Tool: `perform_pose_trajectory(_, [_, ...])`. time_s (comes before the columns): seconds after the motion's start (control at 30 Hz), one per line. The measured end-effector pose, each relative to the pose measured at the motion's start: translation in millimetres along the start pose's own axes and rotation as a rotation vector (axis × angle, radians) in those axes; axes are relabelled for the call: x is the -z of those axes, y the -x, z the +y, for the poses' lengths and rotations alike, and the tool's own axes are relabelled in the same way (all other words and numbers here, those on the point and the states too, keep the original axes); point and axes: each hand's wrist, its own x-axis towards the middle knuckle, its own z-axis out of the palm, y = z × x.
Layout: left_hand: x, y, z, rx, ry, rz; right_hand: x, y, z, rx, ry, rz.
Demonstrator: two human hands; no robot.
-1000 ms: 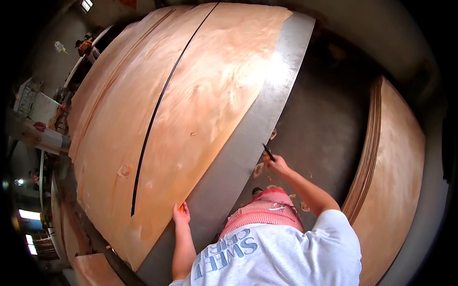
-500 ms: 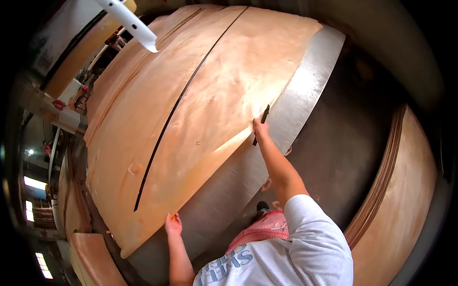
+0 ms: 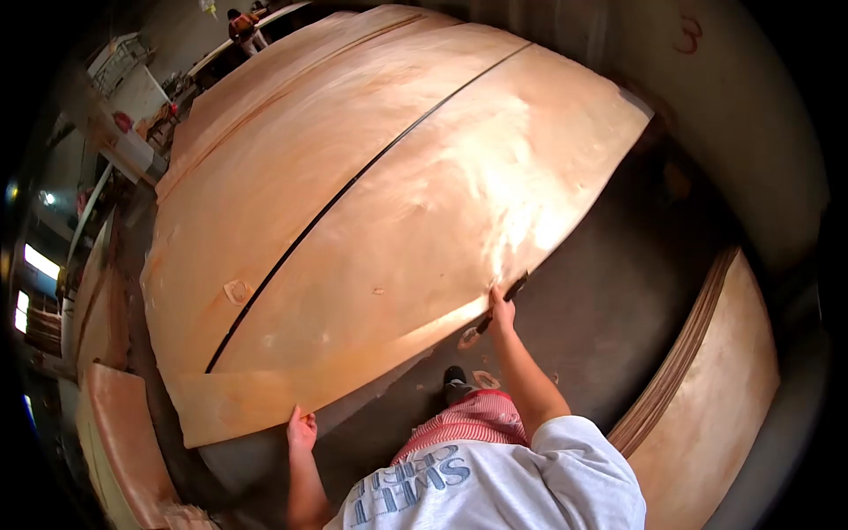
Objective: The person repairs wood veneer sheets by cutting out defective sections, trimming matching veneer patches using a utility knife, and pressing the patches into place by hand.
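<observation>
Pinching the near edge of the broad, thin, tan wood sheet [image 3: 433, 234], your left hand [image 3: 303, 431] has its fingers drawn together, while your right hand [image 3: 502, 311] curls its fingers around a slim black bar-shaped tool [image 3: 519, 286] along the same edge; whether they also grip the sheet is unclear. The sheet lies spread before you, left of a stack of tan wooden panels [image 3: 707, 362].
</observation>
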Motion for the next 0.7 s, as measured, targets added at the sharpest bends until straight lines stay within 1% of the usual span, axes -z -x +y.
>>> perform_pose_trajectory(0.1, [49,29,-20,0.044,-0.027,-0.037,47,66,7,-0.038,0.006,0.043])
perform_pose_trajectory(0.17, [79,49,-40,0.076,-0.027,-0.043,84,97,18,-0.050,0.005,0.041])
perform_pose_trajectory(0.23, [106,58,-56,0.116,-0.042,-0.059,112,129,25,-0.039,0.029,0.105])
perform_pose_trajectory(0.27, [117,63,-67,0.150,-0.055,-0.069,128,145,21,-0.051,0.020,0.089])
perform_pose_trajectory(0.3, [130,69,-78,0.189,-0.070,-0.077,152,153,27,-0.046,0.037,0.074])
perform_pose_trajectory(0.33, [144,79,-90,0.228,-0.083,-0.080,173,165,32,-0.032,0.067,0.127])
perform_pose_trajectory(0.4, [159,96,-120,0.223,-0.125,-0.197,211,173,38,0.010,0.143,0.220])
perform_pose_trajectory(0.43, [162,101,-132,0.225,-0.134,-0.218,233,170,49,0.026,0.192,0.264])
perform_pose_trajectory(0.47, [163,101,-136,0.223,-0.140,-0.222,254,165,53,-0.033,0.189,0.230])
perform_pose_trajectory(0.5, [164,99,-132,0.416,-0.261,-0.246,275,154,58,-0.088,0.178,0.193])
perform_pose_trajectory(0.53, [148,110,-113,0.562,-0.429,-0.349,277,163,51,-0.111,0.185,0.219])
perform_pose_trajectory(0.57, [144,99,-108,0.700,-0.676,-0.342,271,171,44,-0.125,0.187,0.245])
perform_pose_trajectory(0.6, [120,104,-87,0.614,-0.832,-0.394,267,170,45,-0.156,0.244,0.287])
perform_pose_trajectory(0.63, [106,94,-75,0.450,-0.950,-0.402,268,173,48,-0.181,0.303,0.333])
perform_pose_trajectory(0.67, [92,88,-71,0.431,-0.810,-0.540,276,172,41,-0.199,0.366,0.388])
perform_pose_trajectory(0.7, [90,55,-64,0.399,-0.651,-0.708,270,169,43,-0.200,0.395,0.349])
